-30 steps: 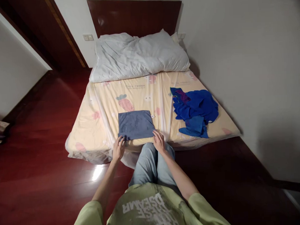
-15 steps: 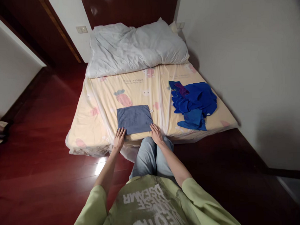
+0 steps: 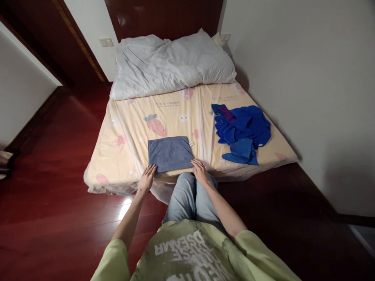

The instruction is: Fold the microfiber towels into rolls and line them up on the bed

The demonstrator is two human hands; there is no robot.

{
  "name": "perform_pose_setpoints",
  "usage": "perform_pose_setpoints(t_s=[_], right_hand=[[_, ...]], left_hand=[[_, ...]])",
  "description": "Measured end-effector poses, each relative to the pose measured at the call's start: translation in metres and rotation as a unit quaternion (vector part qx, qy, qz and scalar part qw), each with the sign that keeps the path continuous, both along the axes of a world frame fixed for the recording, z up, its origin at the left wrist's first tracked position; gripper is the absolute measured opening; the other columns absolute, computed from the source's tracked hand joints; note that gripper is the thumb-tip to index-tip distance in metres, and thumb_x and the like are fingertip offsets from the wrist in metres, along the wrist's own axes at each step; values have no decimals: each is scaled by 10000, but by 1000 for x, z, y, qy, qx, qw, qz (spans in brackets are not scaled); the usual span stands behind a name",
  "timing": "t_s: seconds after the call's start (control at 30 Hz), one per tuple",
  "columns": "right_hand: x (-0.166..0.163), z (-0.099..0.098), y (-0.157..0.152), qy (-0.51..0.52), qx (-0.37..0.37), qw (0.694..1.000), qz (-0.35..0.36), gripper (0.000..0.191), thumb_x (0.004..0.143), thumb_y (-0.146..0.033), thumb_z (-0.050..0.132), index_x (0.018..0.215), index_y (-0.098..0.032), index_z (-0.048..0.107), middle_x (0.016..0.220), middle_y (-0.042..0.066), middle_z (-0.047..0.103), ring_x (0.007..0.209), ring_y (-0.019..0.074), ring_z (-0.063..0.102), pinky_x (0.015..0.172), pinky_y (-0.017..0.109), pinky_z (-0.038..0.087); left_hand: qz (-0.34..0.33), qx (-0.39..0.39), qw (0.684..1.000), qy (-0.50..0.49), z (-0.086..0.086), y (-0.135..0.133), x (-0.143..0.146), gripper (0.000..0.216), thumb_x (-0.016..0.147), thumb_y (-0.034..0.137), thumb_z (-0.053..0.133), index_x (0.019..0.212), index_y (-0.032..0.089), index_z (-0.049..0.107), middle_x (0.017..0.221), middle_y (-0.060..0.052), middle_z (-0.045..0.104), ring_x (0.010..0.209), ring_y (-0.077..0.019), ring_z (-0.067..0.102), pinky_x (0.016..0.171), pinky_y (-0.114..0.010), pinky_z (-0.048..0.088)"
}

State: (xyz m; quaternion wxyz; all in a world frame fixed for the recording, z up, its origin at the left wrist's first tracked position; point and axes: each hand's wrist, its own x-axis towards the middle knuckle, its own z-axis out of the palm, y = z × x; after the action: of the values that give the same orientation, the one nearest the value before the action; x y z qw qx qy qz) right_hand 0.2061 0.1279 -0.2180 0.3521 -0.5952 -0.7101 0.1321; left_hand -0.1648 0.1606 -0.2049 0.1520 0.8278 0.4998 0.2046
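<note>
now blue-grey cloth, near-edge fold gone, left hand, right hand on near corners, fingers' grip unclear

Left fingers and right fingers at near corners of grey-blue cloth on bed

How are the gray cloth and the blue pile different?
The gray cloth lies flat; the blue pile is crumpled. The cloth is plain; the pile is brighter, with a purple patch. The left hand and right hand touch the cloth, not the pile. Both lie on the bed.
</note>
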Motion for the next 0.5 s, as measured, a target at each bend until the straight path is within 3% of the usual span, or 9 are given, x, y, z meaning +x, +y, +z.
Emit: perform_pose_setpoints(t_s=[0.2, 0.5], right_hand=[[3, 5, -12, 73, -5, 997, 6, 479, 866, -79, 416, 1220, -210, 711, 1254, 84, 711, 1250, 200, 610, 1125, 412, 474], [4, -10, 5, 189, -47, 978, -79, 434, 777, -177, 529, 1170, -168, 713, 1150, 120, 717, 1079, 234, 666, 925, 375, 583]], left_hand=[[77, -29, 990, -112, -4, -22, -1, 529, 885, 144, 400, 1369, 202, 604, 1371, -95, 644, 1346, -245, 552, 1176, -462, 426], [143, -55, 973, -173, -6, -6, -1, 516, 772, 186, 459, 1249, 173, 656, 1226, -118, 687, 1198, -283, 619, 1077, -469, 494]])
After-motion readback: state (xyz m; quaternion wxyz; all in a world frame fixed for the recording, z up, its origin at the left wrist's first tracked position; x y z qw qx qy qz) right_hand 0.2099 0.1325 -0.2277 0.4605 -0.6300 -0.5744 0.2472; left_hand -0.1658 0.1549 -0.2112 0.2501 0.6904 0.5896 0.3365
